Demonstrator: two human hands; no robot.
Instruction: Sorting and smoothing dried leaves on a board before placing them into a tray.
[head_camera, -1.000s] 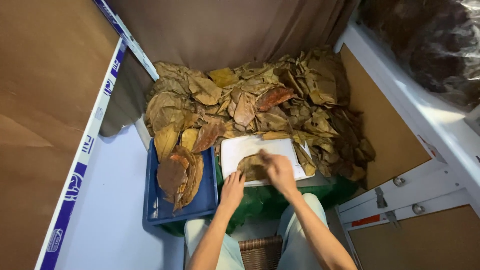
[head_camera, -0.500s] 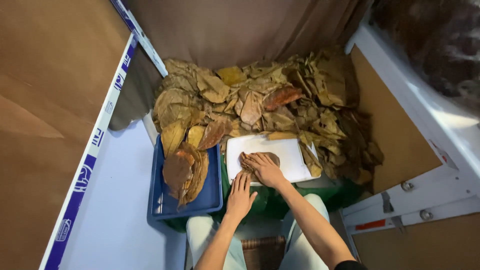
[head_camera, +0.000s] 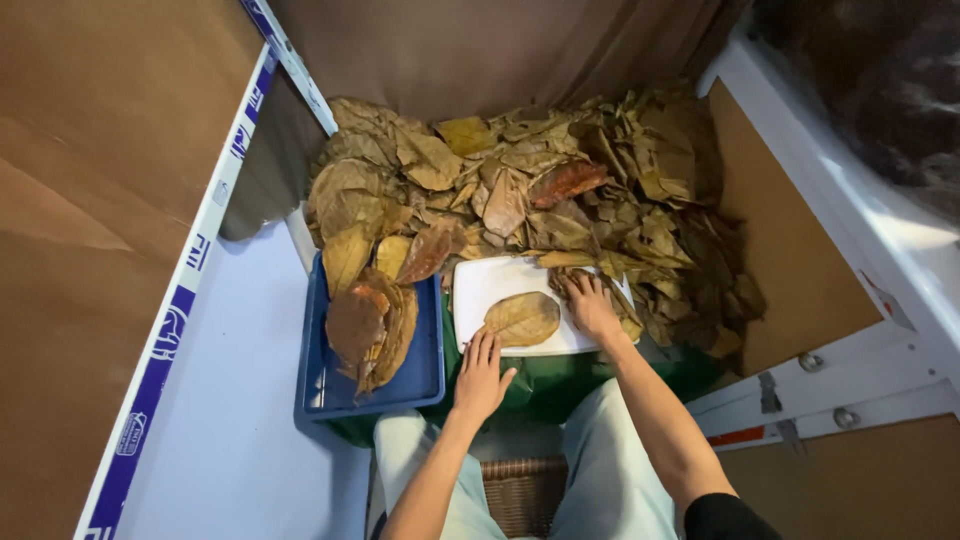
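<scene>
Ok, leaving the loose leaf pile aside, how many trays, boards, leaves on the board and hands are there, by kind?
Blue tray: 1
White board: 1
Leaf on the board: 1
Hands: 2, left hand and right hand
Total: 5

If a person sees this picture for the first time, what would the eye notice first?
Probably the big heap of dry brown leaves filling the far middle. In front of it, one flat leaf lies on a white board, with the left hand at its near edge and the right hand beside it. A blue tray with stacked leaves sits left.
</scene>
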